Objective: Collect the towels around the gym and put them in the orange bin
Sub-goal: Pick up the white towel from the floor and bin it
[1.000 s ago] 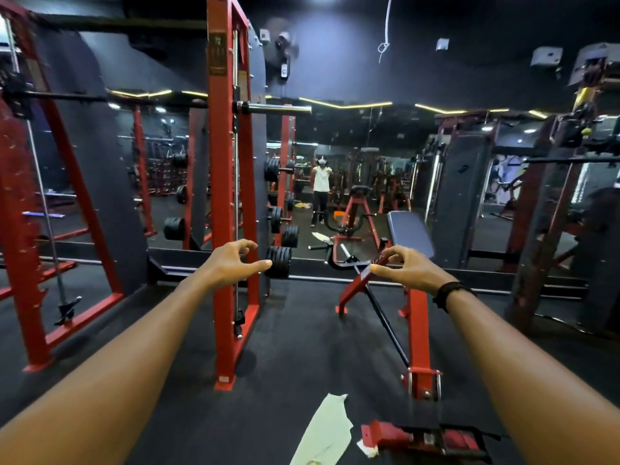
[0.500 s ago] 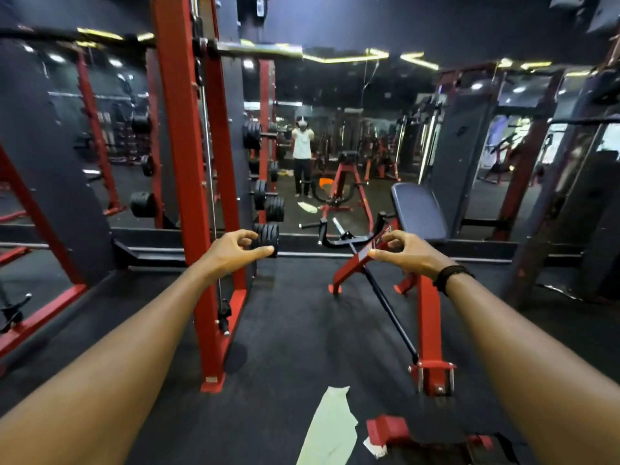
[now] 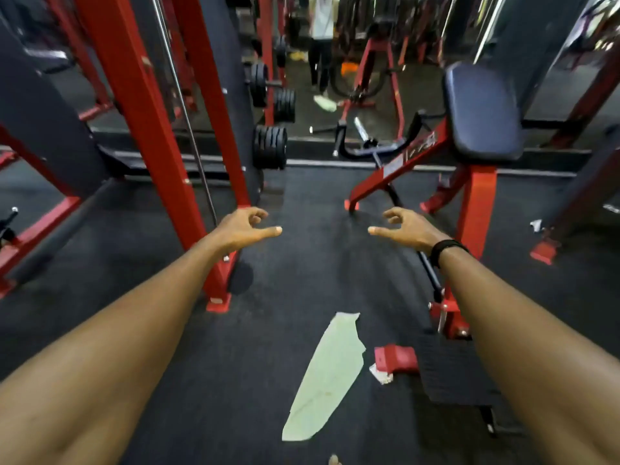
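Observation:
A pale green towel [image 3: 327, 380] lies flat on the dark rubber floor, low in the middle of the view. Both my arms stretch forward above the floor. My left hand [image 3: 243, 228] and my right hand [image 3: 404, 228] hang beyond the towel with fingers loosely curled, and neither holds anything. In the mirror ahead an orange shape [image 3: 349, 69] shows on the floor, too blurred to name. The mirror also shows a reflected pale towel [image 3: 324, 103].
A red rack upright [image 3: 157, 135] with stacked weight plates [image 3: 270, 147] stands on the left. A red machine with a dark padded seat [image 3: 481, 110] and a footplate [image 3: 449, 370] stands on the right. A person's reflection [image 3: 320, 35] fills the mirror wall ahead.
My view has tilted down toward the floor and moved closer, so the green towel now sits larger below my hands. Both hands stay outstretched and hold nothing.

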Demonstrator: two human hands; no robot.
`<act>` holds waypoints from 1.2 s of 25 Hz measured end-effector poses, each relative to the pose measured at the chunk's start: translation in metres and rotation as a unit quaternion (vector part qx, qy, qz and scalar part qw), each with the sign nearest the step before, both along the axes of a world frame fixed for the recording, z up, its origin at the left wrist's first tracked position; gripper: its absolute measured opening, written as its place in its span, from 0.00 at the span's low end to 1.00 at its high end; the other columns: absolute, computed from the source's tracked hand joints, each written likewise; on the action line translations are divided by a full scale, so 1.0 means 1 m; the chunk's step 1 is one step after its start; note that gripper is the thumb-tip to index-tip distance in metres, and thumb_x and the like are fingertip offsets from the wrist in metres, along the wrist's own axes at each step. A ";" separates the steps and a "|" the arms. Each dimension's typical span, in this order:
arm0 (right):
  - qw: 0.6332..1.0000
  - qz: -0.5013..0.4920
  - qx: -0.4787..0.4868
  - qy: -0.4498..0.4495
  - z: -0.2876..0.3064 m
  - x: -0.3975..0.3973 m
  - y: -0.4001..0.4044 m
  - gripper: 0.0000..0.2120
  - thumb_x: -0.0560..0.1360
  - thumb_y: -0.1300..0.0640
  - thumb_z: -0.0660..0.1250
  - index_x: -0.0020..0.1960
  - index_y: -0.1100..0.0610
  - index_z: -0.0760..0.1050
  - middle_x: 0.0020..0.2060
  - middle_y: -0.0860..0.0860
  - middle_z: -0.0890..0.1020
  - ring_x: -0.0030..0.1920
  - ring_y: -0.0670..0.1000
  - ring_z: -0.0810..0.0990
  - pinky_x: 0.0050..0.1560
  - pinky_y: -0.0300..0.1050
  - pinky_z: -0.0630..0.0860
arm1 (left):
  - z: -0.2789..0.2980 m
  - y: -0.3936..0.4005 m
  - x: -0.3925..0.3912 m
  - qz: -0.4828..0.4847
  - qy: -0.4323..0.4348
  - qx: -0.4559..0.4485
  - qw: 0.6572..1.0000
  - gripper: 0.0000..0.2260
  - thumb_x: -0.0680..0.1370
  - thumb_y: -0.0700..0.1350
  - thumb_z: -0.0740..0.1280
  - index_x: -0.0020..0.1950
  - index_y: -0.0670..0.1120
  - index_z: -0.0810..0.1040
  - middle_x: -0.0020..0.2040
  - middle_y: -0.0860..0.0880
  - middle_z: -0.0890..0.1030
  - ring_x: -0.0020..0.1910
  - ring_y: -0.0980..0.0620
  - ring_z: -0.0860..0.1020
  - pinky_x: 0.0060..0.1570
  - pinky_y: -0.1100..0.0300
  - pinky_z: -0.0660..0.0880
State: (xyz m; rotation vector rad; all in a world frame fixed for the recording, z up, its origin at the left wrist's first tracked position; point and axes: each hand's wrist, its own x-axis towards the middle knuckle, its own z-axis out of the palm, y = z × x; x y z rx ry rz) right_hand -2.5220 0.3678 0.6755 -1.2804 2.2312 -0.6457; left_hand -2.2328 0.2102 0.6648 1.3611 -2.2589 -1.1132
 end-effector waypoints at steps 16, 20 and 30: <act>0.948 -0.029 0.290 -0.128 -0.552 -0.012 -0.089 0.28 0.71 0.42 0.70 0.65 0.57 0.72 0.63 0.55 0.77 0.61 0.54 0.76 0.62 0.49 0.72 | -0.519 -0.105 -0.090 -0.090 -0.185 0.254 0.945 0.27 0.72 0.58 0.71 0.66 0.47 0.74 0.65 0.47 0.76 0.64 0.48 0.74 0.65 0.55 0.69; 0.930 -0.040 0.331 -0.154 -0.715 0.011 -0.076 0.24 0.73 0.46 0.70 0.63 0.58 0.72 0.60 0.55 0.77 0.61 0.55 0.75 0.60 0.49 0.72 | -0.668 -0.099 -0.078 -0.114 -0.217 0.297 0.923 0.26 0.74 0.57 0.70 0.67 0.46 0.73 0.66 0.47 0.75 0.64 0.48 0.73 0.60 0.57 0.69; 0.908 -0.146 0.385 -0.074 -0.970 0.034 -0.065 0.26 0.76 0.47 0.66 0.67 0.61 0.65 0.64 0.59 0.71 0.63 0.60 0.72 0.61 0.53 0.72 | -0.899 -0.074 -0.051 -0.089 -0.201 0.341 0.914 0.22 0.73 0.54 0.72 0.63 0.44 0.76 0.55 0.47 0.78 0.51 0.52 0.75 0.49 0.61 0.68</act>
